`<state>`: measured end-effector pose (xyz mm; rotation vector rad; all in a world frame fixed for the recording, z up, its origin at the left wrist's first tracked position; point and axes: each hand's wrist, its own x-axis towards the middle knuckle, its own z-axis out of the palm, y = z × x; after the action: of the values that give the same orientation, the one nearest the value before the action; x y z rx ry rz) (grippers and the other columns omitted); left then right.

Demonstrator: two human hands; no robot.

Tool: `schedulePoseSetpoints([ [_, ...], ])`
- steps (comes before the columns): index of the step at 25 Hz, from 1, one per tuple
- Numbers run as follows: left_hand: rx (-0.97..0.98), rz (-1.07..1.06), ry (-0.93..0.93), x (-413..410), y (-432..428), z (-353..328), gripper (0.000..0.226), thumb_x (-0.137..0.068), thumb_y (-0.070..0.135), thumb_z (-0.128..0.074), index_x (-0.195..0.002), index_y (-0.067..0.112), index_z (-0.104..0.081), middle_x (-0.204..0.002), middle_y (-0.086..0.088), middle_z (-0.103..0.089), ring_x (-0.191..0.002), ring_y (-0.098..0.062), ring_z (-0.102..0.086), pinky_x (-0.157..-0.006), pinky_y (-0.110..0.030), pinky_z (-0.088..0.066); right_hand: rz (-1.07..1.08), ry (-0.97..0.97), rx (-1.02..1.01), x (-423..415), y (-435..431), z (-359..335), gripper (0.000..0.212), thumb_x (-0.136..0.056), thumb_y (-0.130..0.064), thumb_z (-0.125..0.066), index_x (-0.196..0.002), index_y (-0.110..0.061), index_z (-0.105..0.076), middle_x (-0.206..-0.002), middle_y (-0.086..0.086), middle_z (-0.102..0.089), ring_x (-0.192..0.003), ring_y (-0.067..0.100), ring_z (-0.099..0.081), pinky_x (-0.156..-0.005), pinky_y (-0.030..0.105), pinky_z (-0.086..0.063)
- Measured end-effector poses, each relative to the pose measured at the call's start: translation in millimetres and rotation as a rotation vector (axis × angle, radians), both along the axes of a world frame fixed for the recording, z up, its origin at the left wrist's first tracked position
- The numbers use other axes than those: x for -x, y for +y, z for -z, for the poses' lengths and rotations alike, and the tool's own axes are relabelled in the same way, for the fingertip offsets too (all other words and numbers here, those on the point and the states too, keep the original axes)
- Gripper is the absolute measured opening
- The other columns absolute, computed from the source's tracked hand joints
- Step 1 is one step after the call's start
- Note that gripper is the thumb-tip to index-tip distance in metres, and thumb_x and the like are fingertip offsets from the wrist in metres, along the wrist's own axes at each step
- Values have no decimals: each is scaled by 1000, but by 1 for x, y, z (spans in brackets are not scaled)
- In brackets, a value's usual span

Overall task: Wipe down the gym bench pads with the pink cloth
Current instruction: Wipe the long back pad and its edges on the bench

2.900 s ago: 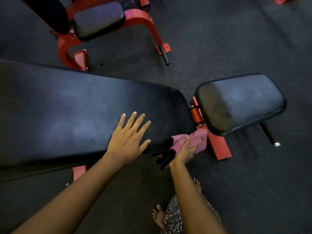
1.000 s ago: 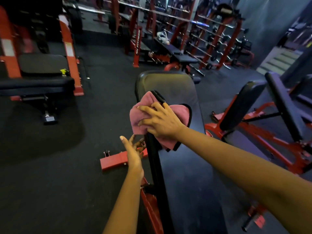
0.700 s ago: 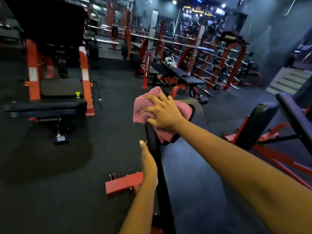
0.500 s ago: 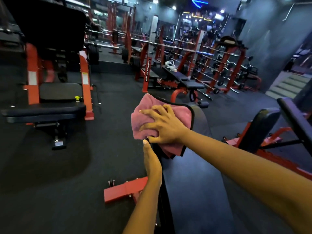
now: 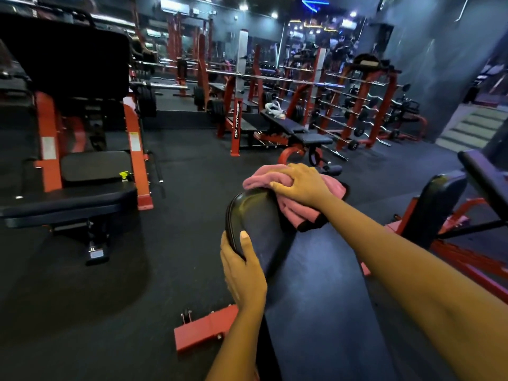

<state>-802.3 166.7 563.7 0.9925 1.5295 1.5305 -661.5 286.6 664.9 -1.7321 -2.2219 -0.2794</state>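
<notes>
Your right hand presses down on the pink cloth, fingers curled into its folds, holding it bunched over the far rounded end of the black bench pad. Part of the cloth hangs down onto the pad's top surface just below your wrist. Your left hand clasps the pad's left edge nearer to you, thumb lying on top and fingers wrapped under the side. A red frame foot rests on the dark floor beside your left forearm.
</notes>
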Motion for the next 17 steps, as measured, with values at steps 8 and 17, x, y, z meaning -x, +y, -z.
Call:
schedulePoseSetpoints([
  [8, -475, 322, 1080, -34, -5, -14, 61, -86, 41, -36, -140, 14, -38, -145, -7, -41, -137, -22, -34, -118, -41, -14, 94, 117, 12, -48, 8, 6, 62, -82, -66, -40, -119, -21, -60, -111, 9, -61, -107, 27, -53, -89, 45, -42],
  [17, -537, 401, 1730, -73, 16, 19, 75, -82, 63, -32, -138, 15, -42, -146, -18, -37, -138, -35, -26, -110, -60, -13, 37, 874, 74, -123, -13, 66, 51, -81, -58, -52, -130, -49, -43, -133, -18, -53, -124, 10, -49, -107, 40, -37],
])
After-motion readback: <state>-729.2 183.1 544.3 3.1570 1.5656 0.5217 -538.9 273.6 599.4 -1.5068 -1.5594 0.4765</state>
